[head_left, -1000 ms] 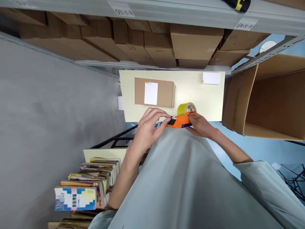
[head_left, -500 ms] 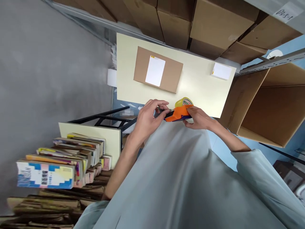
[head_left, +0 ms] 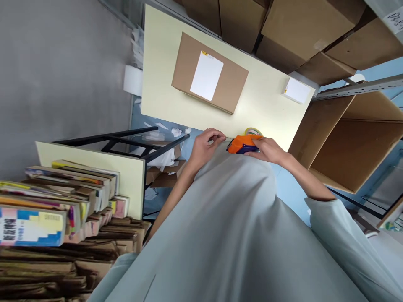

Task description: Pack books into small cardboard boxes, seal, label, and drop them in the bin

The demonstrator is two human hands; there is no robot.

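Taking the orange tape dispenser as the centre of the dial, with 12 o'clock at the top of the view, the near edge of the pale tabletop slants down from 10 o'clock and passes behind the tool. The far edge runs along the row of shelf boxes at about 12 to 1 o'clock. At 3 o'clock the big open carton stands just beside the tabletop's right end. A brown parcel with a white label lies flat at 11 o'clock, and a small white box sits between 1 and 2 o'clock, near the right end. Open tabletop stretches between those two and down to the near edge. Towards 9 o'clock, blue floor shows between the left hand and the black metal frame, with stacked books beyond at 8 to 9 o'clock. The grey garment fills the 6 o'clock side close beneath the tool.

The right hand, at 3 o'clock, has thumb and fingers clamped on the dispenser's end; the yellow tape roll shows behind it at 1 o'clock. The left hand is at 9 o'clock, thumb and fingertips drawn near each other just beside the dispenser's dark tip; whether they pinch any tape I cannot tell.
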